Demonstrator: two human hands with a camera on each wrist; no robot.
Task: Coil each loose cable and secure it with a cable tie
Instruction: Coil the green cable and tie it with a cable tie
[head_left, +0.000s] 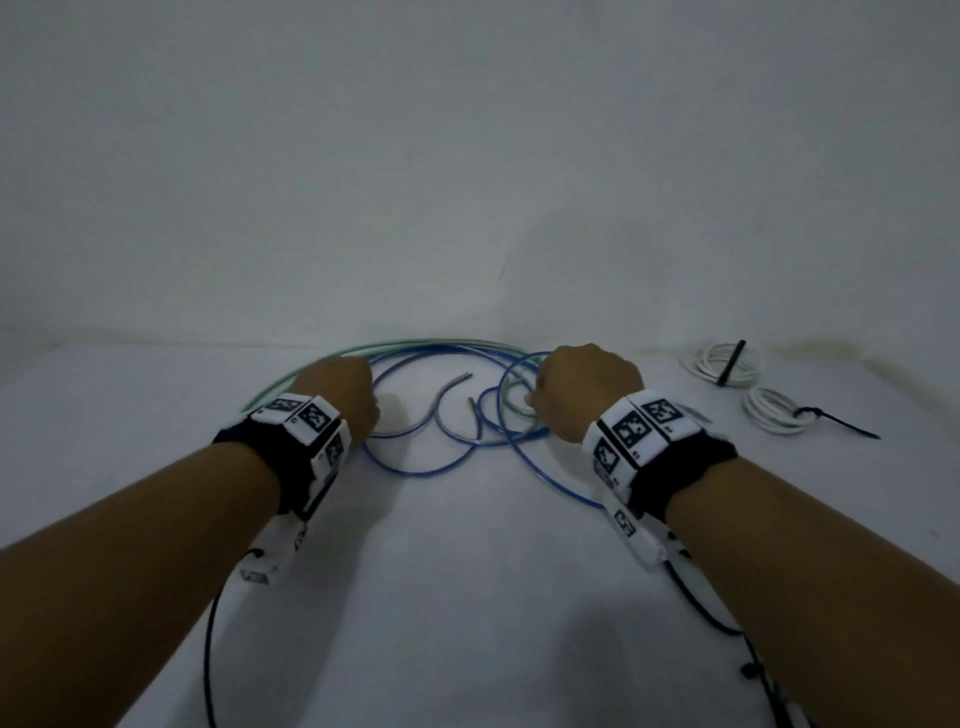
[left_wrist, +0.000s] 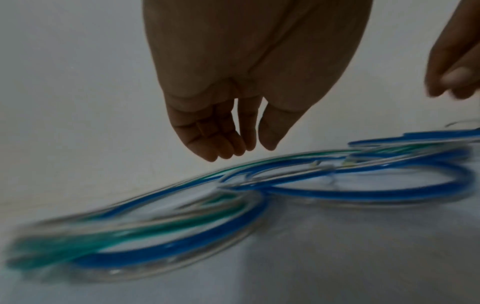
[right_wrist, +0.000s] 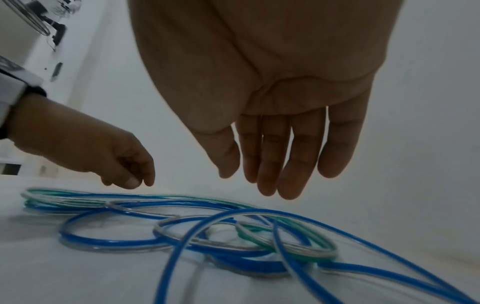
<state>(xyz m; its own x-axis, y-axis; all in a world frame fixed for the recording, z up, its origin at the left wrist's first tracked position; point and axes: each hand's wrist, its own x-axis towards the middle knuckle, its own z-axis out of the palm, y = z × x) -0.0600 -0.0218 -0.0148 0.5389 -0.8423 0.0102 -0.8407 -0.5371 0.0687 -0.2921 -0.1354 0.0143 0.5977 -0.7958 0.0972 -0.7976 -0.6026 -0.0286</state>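
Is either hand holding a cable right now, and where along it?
Neither. The left hand and right hand hang open above the loose blue and green cables, touching nothing.

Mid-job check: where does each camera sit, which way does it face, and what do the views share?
Head: worn on the head, faces forward and down at the loose cables; shows both forearms, left hand, right hand.
Left wrist: looks along the left hand's straight fingers at the cables.
Right wrist: looks along the right hand's fingers at the cables; the left hand shows.
All share the cables.
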